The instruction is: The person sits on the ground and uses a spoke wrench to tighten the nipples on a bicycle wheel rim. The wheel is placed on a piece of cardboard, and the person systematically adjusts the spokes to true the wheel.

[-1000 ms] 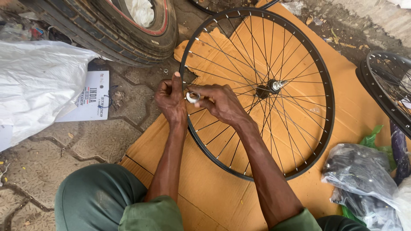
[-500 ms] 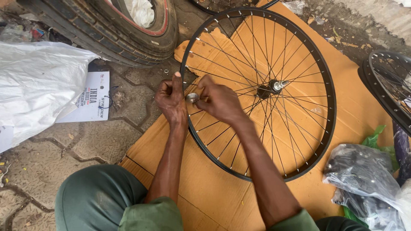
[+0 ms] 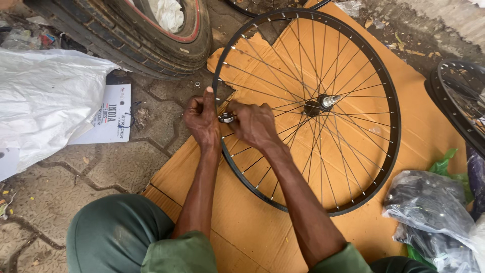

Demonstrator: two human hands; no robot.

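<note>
A black spoked bicycle wheel (image 3: 353, 60) lies flat on a sheet of orange-brown cardboard (image 3: 424, 116), its metal hub (image 3: 323, 102) at the centre. My left hand (image 3: 202, 119) grips the rim at its left side, thumb pointing up. My right hand (image 3: 252, 124) is closed around a small round metal tool (image 3: 226, 118) set on a spoke right at the rim. The two hands nearly touch.
A large rubber tyre (image 3: 126, 35) lies at the top left, a white sack (image 3: 45, 101) and a white printed card (image 3: 108, 121) beside it. Another black wheel (image 3: 462, 108) is at the right edge. Clear plastic bags of dark parts (image 3: 429, 212) sit at the lower right. Paving stones (image 3: 76, 172) surround the cardboard.
Both hands stay at the same spot on the rim. The right hand has turned a little around the small metal tool; the wheel has barely shifted.
</note>
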